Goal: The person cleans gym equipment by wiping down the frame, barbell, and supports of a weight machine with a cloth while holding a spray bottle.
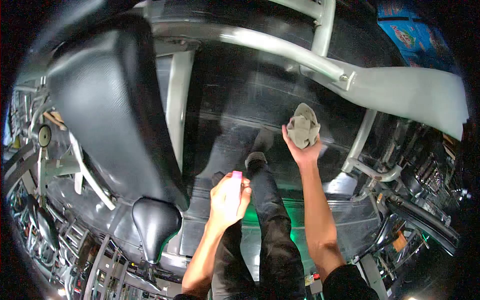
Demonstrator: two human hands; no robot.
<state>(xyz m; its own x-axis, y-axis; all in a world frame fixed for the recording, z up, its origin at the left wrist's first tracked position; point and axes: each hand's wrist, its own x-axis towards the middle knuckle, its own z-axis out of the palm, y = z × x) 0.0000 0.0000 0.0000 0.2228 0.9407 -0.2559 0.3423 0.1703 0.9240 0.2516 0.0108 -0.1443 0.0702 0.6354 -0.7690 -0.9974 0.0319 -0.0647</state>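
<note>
From the remote head view I record two bare hands at work above a dark floor (250, 95). The left hand (224, 206) is clamped around a small white bottle (232, 194), its fingers and thumb wrapped about the sides. The bottle has a pink top (237, 174), which clears the grip at the upper end. Glare washes out the body, and I can read no label.

The right hand (306, 152) is clasped about the lower part of a crumpled grey-beige cloth (303, 127). The cloth is bunched into loose folds and rises above the palm. Most fingers are hidden behind it, so I cannot tell how firm the hold is. The hands stand well apart, the cloth higher in my view than the bottle.

Beneath and between the arms I note legs in dark trousers (272, 215) and one shoe (256, 158) on the floor. To the left stands a large black padded cushion (100, 95), with a smaller saddle-shaped pad (156, 222) just beside its lower end. A grey metal tube (280, 52) crosses the upper area and meets a broad pale panel (410, 90) at the right. Blue printed packs (412, 37) lie in the upper right corner. A black sleeve (347, 285) covers the right upper arm.
</note>
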